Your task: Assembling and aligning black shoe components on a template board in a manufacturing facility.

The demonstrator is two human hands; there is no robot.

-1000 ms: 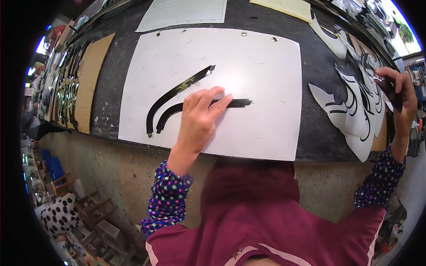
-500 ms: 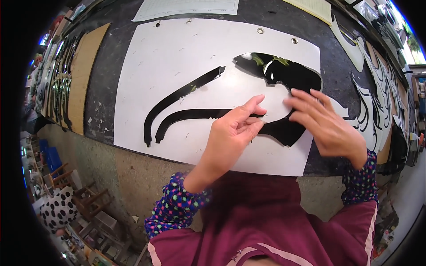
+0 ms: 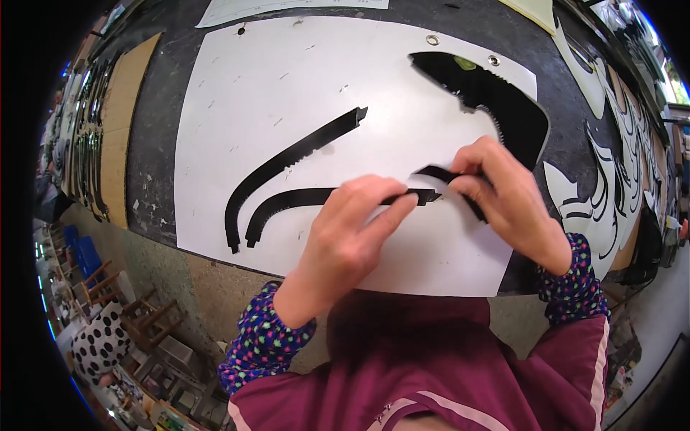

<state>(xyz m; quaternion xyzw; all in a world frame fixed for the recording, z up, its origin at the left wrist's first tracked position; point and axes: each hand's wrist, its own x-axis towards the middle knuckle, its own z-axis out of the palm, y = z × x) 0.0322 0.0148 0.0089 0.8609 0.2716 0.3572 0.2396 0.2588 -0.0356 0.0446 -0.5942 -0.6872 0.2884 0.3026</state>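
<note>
In my right hand point(image 3: 510, 205), between bent fingers and thumb, is a short curved black piece point(image 3: 435, 173); its ends stick out on both sides of the grip. My left hand point(image 3: 341, 241) lies across a long curved black strip point(image 3: 287, 199), with thumb and forefinger closed about its right part. The strip's notched right end point(image 3: 431, 195) shows past the fingertips. Beyond it rests a second curved black strip point(image 3: 287, 159) with a jagged edge. A broad glossy black piece point(image 3: 503, 100) with a toothed inner curve lies at the far right, partly behind my right hand.
Under the pieces is a white sheet point(image 3: 237, 93) with metal eyelets, on a dark table point(image 3: 158, 144). Cardboard with dark glossy strips point(image 3: 93, 129) lies at the left. Pale cut-out shapes point(image 3: 596, 165) spread along the right, and papers point(image 3: 287, 6) lie at the far edge.
The broad black piece has shifted away and to the right. My right hand has closed on the short curved piece. My left fingers have come down around the long strip.
</note>
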